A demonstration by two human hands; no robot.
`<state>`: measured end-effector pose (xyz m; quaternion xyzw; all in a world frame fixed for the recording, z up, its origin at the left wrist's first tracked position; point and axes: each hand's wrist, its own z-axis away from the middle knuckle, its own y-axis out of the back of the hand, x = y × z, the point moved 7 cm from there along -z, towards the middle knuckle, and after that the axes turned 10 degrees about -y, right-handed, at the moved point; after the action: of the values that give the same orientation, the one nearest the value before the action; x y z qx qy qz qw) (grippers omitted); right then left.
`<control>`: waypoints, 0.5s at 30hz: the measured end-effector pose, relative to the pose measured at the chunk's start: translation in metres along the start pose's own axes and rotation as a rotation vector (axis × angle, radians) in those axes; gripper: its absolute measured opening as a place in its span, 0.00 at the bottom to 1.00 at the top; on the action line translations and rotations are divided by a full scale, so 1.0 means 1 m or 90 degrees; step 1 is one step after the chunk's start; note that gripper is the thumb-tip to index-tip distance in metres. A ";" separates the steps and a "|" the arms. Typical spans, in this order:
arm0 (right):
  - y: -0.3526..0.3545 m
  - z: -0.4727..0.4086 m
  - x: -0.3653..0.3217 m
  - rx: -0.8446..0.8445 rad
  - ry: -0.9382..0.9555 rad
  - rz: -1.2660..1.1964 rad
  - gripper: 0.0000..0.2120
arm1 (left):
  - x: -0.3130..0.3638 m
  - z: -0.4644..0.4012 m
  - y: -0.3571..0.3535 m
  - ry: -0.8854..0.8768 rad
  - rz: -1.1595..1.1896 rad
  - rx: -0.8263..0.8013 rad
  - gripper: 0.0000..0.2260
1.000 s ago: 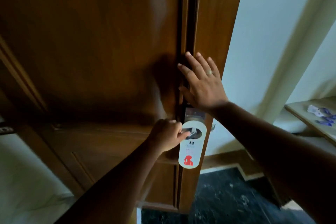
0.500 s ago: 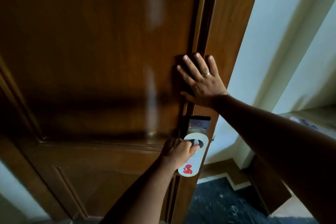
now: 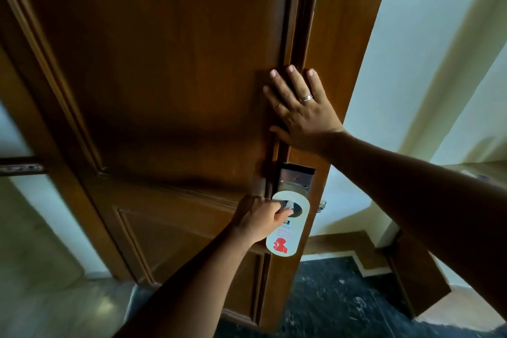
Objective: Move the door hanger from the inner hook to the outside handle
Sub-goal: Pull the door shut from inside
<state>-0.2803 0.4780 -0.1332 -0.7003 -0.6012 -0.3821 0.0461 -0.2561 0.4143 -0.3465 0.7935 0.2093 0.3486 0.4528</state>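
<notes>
**The Hanger Sits on the Handle**

The white door hanger (image 3: pixel 288 223) hangs on the metal door handle (image 3: pixel 289 204). The handle pokes through the round hole near its top. The rest, with red letters and a red picture, hangs down flat against the door edge (image 3: pixel 326 35).

The left hand (image 3: pixel 260 221) is curled around the handle, touching the hanger's left side. I think it grips only the handle, but its fingers hide that spot. The right hand (image 3: pixel 303 115) is flat and open on the door, holding nothing.

The hanger looks thin, light and a bit bendy, like card. The best place to pinch it is the rim beside the hole. Pulling hard there could tear it.
</notes>
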 end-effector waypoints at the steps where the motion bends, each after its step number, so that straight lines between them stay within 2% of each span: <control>1: 0.010 0.004 -0.004 0.004 0.004 -0.004 0.39 | 0.006 0.010 0.007 -0.005 -0.011 0.007 0.17; 4: 0.042 0.012 -0.014 0.012 0.027 -0.001 0.39 | 0.021 0.038 0.023 -0.018 -0.077 0.015 0.17; 6: 0.063 0.021 -0.023 0.007 0.058 0.007 0.38 | 0.034 0.059 0.034 0.005 -0.143 0.008 0.19; 11: 0.122 0.036 -0.050 0.000 0.114 0.003 0.34 | 0.052 0.117 0.049 0.085 -0.178 -0.043 0.18; 15: 0.174 0.045 -0.078 -0.024 0.154 -0.024 0.29 | 0.076 0.167 0.069 0.087 -0.261 -0.061 0.17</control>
<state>-0.1052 0.3912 -0.1418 -0.6382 -0.5972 -0.4758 0.0984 -0.0804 0.3333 -0.3171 0.6864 0.3797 0.3120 0.5360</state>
